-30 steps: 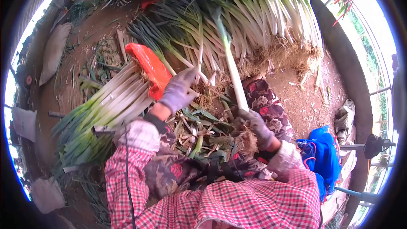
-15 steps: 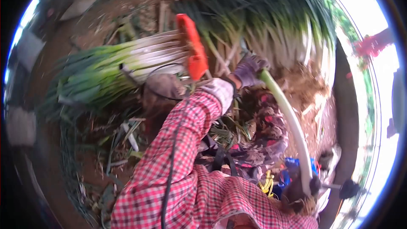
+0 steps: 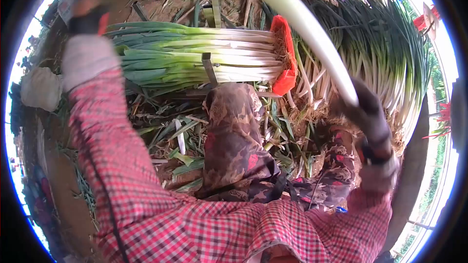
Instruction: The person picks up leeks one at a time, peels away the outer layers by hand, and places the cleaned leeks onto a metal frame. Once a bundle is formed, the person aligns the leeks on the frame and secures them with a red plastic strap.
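Note:
My right hand [image 3: 365, 109], in a dark glove, grips the root end of a leek [image 3: 312, 27]. The leek's white stalk arches up and left, and its green part leaves the top of the view. Far out at the upper left is my left hand [image 3: 92, 2], so smeared by motion that its fingers cannot be made out. Between my arms lies a bundle of leeks [image 3: 195, 58], leaves to the left and roots against an upright red sheet [image 3: 286, 58]. A metal post [image 3: 209, 68] stands at the bundle's near side.
A large pile of leeks [image 3: 375, 48] lies at the right, roots toward me. My camouflage-clad knee [image 3: 234, 122] is just below the bundle. Leaf scraps [image 3: 183, 158] litter the soil. A whitish sack-like lump [image 3: 41, 89] sits at the far left.
My left hand has left the held leek's green part and swung far left. My right hand has risen with the leek, which now arches overhead. The view has shifted, showing more of the bundle.

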